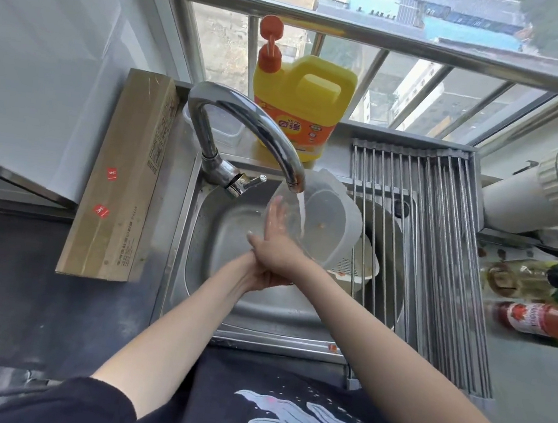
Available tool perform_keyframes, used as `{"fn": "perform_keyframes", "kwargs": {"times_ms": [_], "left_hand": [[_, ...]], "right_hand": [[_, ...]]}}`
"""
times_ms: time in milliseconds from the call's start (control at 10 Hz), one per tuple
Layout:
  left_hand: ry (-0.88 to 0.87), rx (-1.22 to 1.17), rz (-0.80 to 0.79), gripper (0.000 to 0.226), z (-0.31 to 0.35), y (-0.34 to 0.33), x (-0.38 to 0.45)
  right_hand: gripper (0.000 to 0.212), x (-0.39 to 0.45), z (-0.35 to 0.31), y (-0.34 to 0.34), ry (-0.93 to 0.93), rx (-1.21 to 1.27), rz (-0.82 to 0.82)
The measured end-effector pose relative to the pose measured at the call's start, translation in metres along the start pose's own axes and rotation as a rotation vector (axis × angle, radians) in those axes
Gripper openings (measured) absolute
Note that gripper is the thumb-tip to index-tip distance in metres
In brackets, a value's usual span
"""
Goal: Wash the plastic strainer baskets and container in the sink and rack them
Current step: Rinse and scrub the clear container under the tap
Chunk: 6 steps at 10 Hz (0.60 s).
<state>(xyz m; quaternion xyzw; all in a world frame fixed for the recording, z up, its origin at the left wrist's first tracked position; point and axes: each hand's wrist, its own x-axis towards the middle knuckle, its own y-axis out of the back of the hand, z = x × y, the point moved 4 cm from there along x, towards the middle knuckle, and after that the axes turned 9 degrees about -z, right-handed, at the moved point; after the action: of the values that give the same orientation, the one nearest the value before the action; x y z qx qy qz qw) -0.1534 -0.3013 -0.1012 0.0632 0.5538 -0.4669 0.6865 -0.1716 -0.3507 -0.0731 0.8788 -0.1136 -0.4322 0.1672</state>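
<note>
Steel sink point(200, 292); left hand point(265, 277) grip curled on container point(331, 223); right hand point(276, 242) fingers straight inside

Sink basin point(212, 239) crowded: curved faucet spout point(245, 121) arches over its middle, clear container point(324, 223) tilted under stream. Open basin floor left of spout. Roll-up drying rack point(439, 249) covers sink's right side, bars bare. Yellow detergent jug point(302, 107) behind spout blocks ledge. Cardboard box point(122, 177) walls sink's left edge.
</note>
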Motion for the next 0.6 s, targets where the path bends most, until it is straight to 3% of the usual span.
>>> {"fn": "perform_keyframes", "kwargs": {"times_ms": [100, 200, 300, 400, 500, 600], "left_hand": [[-0.084, 0.075, 0.144, 0.052, 0.005, 0.009, 0.006], [-0.041, 0.106, 0.082, 0.044, -0.006, 0.012, 0.006], [0.030, 0.125, -0.045, 0.025, -0.008, 0.007, -0.002], [0.034, 0.066, -0.079, 0.016, -0.004, 0.006, -0.008], [0.022, 0.075, -0.107, 0.016, -0.001, 0.004, -0.007], [-0.040, -0.082, -0.121, 0.024, 0.000, -0.003, -0.007]], "right_hand": [[0.069, -0.001, 0.004, -0.007, -0.059, -0.134, -0.166], [0.056, -0.005, 0.005, -0.001, -0.112, -0.159, -0.190], [0.049, -0.007, 0.010, 0.015, -0.145, -0.195, 0.031], [0.065, -0.010, 0.013, 0.020, -0.106, -0.231, 0.062], [0.072, -0.009, 0.008, 0.018, -0.029, 0.038, 0.093], [0.074, -0.004, 0.001, 0.006, -0.018, 0.023, 0.030]]}}
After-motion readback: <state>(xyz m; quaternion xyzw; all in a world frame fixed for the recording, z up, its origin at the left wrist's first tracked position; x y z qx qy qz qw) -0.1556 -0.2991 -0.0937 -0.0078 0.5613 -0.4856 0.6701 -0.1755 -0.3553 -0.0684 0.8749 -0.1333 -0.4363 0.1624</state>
